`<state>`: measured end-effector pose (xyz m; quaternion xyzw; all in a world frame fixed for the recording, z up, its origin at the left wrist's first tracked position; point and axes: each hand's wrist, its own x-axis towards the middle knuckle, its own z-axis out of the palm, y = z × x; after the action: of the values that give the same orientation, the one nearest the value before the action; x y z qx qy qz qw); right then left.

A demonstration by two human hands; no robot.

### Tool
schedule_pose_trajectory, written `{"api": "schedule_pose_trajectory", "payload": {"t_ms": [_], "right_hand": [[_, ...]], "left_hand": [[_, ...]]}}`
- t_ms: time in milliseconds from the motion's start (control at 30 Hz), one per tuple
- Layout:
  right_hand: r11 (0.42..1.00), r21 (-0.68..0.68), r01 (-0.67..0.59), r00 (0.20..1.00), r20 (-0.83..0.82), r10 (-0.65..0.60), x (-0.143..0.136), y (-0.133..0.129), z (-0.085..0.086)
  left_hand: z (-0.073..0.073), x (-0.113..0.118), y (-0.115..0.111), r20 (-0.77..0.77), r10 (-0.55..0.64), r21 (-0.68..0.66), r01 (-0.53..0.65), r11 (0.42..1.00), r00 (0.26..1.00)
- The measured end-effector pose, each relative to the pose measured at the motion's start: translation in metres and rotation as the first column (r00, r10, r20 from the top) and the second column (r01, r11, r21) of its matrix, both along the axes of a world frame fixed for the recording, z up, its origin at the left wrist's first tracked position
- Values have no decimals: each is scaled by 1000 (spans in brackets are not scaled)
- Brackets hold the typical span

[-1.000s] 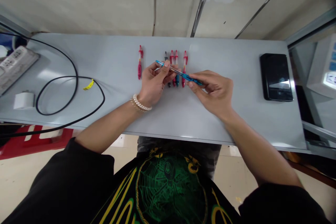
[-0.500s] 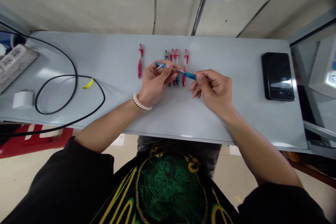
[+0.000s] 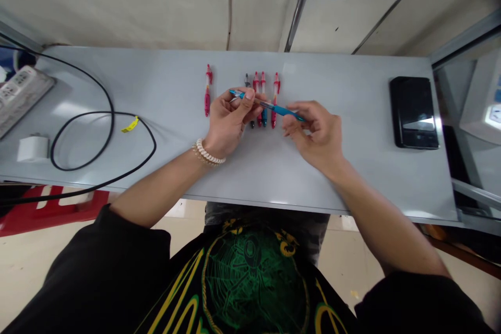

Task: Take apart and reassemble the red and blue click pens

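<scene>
A blue pen [image 3: 279,110] with a clear barrel slants between my two hands above the table. My left hand [image 3: 230,120] pinches its upper part between thumb and fingers, with the blue clip end poking out to the left. The thumb and fingers of my right hand [image 3: 319,128] close on the blue grip near the tip. Under and behind the held pen lie several pens side by side: a dark one [image 3: 247,81], pink ones, and a pink pen [image 3: 275,91] at the right of the row. Another pink pen [image 3: 207,91] lies apart to the left.
On the left of the grey table [image 3: 235,182] are a looped black cable [image 3: 113,115] with a yellow tag [image 3: 130,124], a white charger plug [image 3: 33,148] and a power strip [image 3: 23,94]. A black glossy box-like device [image 3: 414,112] sits at the right end. A wall stands behind.
My right fingers have shifted from the pen's end onto its blue grip, so the tip now shows past them. The pen tilts slightly more; my left hand keeps its hold.
</scene>
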<state>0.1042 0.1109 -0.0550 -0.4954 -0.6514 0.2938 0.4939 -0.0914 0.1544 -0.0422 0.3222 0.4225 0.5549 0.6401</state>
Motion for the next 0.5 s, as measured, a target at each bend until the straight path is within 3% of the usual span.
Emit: {"api": "schedule_pose_trajectory", "payload": {"t_ms": [500], "right_hand": [[998, 34, 51, 998, 43, -52, 0, 1, -1]], "left_hand": [[-5, -2, 1, 2, -3, 41, 3, 999, 1000]]}}
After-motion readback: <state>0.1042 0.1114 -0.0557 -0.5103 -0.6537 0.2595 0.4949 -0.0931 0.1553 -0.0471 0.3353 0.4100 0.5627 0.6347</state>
